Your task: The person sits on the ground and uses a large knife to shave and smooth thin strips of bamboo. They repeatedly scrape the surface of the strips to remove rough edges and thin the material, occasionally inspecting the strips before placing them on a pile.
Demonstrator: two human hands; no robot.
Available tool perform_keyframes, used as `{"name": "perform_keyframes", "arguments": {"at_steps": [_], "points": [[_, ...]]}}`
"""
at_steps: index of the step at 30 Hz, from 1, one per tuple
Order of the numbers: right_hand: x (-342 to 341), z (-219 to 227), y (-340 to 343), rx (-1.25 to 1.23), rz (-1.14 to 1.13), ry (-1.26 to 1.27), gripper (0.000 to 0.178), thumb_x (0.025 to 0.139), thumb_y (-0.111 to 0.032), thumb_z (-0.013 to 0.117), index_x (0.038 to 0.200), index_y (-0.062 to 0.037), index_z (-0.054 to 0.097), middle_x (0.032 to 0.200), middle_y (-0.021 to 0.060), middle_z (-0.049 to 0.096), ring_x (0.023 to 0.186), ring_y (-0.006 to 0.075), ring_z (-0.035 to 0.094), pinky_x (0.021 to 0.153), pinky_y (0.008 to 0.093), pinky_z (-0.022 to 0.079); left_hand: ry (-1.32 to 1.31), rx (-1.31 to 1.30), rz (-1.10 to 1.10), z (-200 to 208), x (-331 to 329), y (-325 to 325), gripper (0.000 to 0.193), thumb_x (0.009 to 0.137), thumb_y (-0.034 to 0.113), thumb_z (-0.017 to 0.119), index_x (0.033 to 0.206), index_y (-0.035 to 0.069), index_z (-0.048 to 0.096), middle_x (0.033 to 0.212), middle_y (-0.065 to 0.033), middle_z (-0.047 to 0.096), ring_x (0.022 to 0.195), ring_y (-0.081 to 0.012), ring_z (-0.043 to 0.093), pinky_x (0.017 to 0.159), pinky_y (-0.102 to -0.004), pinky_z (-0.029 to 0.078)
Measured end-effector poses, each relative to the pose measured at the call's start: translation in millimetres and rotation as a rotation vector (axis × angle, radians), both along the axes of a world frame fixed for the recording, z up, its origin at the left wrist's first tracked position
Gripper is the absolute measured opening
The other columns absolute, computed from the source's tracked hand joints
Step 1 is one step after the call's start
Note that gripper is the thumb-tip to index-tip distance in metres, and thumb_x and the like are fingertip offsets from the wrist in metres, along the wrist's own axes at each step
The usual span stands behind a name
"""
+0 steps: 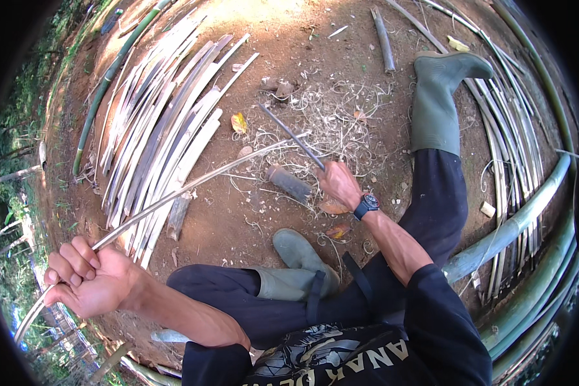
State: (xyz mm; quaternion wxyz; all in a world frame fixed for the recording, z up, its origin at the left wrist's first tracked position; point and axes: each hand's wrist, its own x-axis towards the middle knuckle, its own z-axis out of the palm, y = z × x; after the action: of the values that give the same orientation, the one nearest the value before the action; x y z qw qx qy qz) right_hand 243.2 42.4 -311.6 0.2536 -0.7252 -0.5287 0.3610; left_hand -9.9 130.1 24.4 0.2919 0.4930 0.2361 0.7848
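Left hand (87,280): fingers closed around thin bamboo strip (174,196).
Right hand (338,183): fingers closed on knife (293,136) handle.

Bright daylight falls from the far side, washing the far dirt ground (289,26) nearly white with glare. The near scene lies in soft, even shade with no hard shadows. Focus is sharp at the centre; the fisheye bends the bamboo poles (527,212) on the right and darkens the rim to black. Foliage (19,128) at the left edge smears and blurs.
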Motion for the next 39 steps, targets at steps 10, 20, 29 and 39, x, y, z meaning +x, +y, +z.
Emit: {"name": "perform_keyframes", "arguments": {"at_steps": [10, 20, 29, 39], "points": [[13.7, -22.1, -7.0, -0.076, -0.067, -0.066, 0.032, 0.084, -0.021, 0.061, 0.075, 0.0093, 0.063, 0.075, 0.0302, 0.063, 0.074, 0.0441, 0.064, 0.070, 0.0480, 0.051, -0.002, -0.026, 0.067, 0.4, 4.2, 0.8, 0.041, 0.101, 0.043, 0.043, 0.076, 0.010, 0.043, 0.059, 0.0043, 0.023, 0.048, -0.0079, 0.019, 0.044, -0.0234, 0.019], [35.4, -24.0, -1.8, -0.297, -0.173, 0.139, 0.029, 0.081, -0.017, 0.058, 0.078, 0.0107, 0.064, 0.076, 0.0321, 0.063, 0.077, 0.0458, 0.064, 0.072, 0.0496, 0.052, -0.023, -0.063, 0.050, 3.1, 4.5, -2.3, 0.038, 0.101, 0.042, 0.043, 0.087, 0.007, 0.051, 0.060, 0.0020, 0.033, 0.051, -0.0097, 0.032, 0.049, -0.0243, 0.028], [-12.7, 64.2, -30.6, 0.047, -0.160, 0.046, 0.031, 0.091, -0.020, 0.055, 0.077, 0.0063, 0.060, 0.056, 0.0265, 0.055, 0.055, 0.0396, 0.061, 0.055, 0.0497, 0.046, 0.017, -0.019, 0.312, 5.1, 38.7, -7.4, 0.034, 0.101, 0.034, 0.040, 0.102, 0.002, 0.051, 0.082, -0.0082, 0.052, 0.078, -0.0202, 0.054, 0.070, -0.0361, 0.046], [-97.0, 194.4, -12.3, 0.476, 0.055, 0.178, 0.013, 0.084, -0.007, 0.056, 0.080, 0.0035, 0.051, 0.055, 0.0231, 0.055, 0.056, 0.0439, 0.059, 0.053, 0.0505, 0.046, 0.009, 0.036, 0.283, 9.0, 69.9, -30.9, 0.026, 0.102, 0.031, 0.044, 0.097, 0.006, 0.045, 0.064, 0.0015, 0.035, 0.045, -0.0068, 0.029, 0.040, -0.0222, 0.025]]}}
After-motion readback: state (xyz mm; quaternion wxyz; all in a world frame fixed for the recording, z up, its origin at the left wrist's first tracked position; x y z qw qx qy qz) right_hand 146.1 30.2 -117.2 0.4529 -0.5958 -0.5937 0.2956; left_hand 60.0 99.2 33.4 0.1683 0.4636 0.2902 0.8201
